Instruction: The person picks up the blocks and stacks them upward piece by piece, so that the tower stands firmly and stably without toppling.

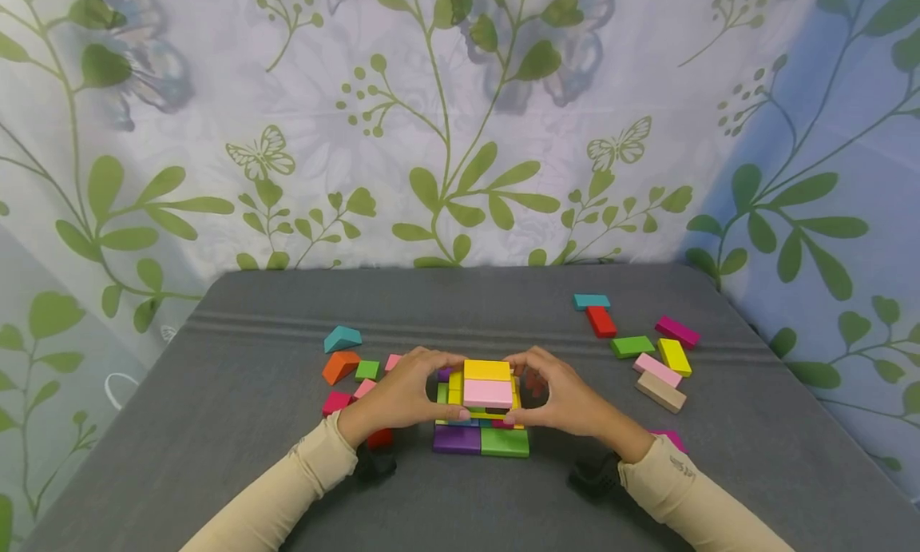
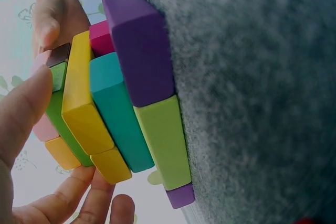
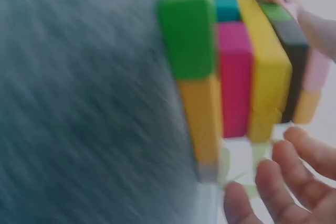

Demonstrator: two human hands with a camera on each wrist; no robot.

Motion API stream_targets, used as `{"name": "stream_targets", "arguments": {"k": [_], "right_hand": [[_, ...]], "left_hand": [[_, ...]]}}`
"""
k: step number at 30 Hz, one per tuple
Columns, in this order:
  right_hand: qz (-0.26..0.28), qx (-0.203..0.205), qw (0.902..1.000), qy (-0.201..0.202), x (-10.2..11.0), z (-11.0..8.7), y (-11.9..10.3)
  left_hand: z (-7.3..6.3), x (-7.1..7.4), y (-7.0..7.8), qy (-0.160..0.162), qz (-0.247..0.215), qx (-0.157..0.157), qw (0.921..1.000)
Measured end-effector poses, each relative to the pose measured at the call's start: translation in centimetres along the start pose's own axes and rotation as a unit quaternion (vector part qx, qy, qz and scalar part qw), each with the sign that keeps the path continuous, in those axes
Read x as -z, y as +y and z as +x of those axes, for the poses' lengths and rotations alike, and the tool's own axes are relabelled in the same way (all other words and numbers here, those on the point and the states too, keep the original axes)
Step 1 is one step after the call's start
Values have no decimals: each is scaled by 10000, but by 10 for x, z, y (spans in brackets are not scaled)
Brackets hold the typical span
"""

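Note:
Between the two hands stands a layered stack of wooden blocks, with a yellow block (image 1: 487,370) and a pink block (image 1: 489,392) on top. At its base lie a purple block (image 1: 456,440) and a light green block (image 1: 505,442). My left hand (image 1: 402,392) pinches the ends of a green block (image 2: 65,127) just under the top layer, thumb in front, fingers behind. On the opposite side, my right hand (image 1: 564,396) frames a dark brown block (image 3: 290,34) of that same layer, thumb at the front end and fingertips at the back end.
Left of the stack, a teal block (image 1: 343,339), an orange block (image 1: 341,367) and several others lie scattered. To the right are a red block (image 1: 601,321), a yellow block (image 1: 675,357), a natural wood block (image 1: 661,391) and more. A patterned curtain (image 1: 460,121) hangs behind the grey table (image 1: 460,504).

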State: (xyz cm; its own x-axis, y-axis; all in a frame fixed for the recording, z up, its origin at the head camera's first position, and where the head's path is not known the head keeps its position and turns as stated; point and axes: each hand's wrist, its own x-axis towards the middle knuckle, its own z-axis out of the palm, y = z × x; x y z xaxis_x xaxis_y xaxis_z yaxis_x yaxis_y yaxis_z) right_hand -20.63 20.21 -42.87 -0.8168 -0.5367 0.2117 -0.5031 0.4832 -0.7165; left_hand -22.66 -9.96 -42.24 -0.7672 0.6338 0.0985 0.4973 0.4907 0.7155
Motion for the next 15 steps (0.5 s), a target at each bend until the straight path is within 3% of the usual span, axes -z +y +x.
{"name": "stream_targets", "arguments": {"k": [4,6,10,15], "right_hand": [[243,17,9994,-231,20,0,8],[301,-16,9995,-72,34,0,13],[-35,-379,9964,762,59,0,29],[-762,-1407,9739,1613,83,-6,51]], "left_hand": [[-1,0,0,7,-19,-9,10000],[-1,0,0,11,-14,-10,10000],[-1,1,0,-17,-5,-17,10000],[0,1,0,-43,-17,11,10000]]}}
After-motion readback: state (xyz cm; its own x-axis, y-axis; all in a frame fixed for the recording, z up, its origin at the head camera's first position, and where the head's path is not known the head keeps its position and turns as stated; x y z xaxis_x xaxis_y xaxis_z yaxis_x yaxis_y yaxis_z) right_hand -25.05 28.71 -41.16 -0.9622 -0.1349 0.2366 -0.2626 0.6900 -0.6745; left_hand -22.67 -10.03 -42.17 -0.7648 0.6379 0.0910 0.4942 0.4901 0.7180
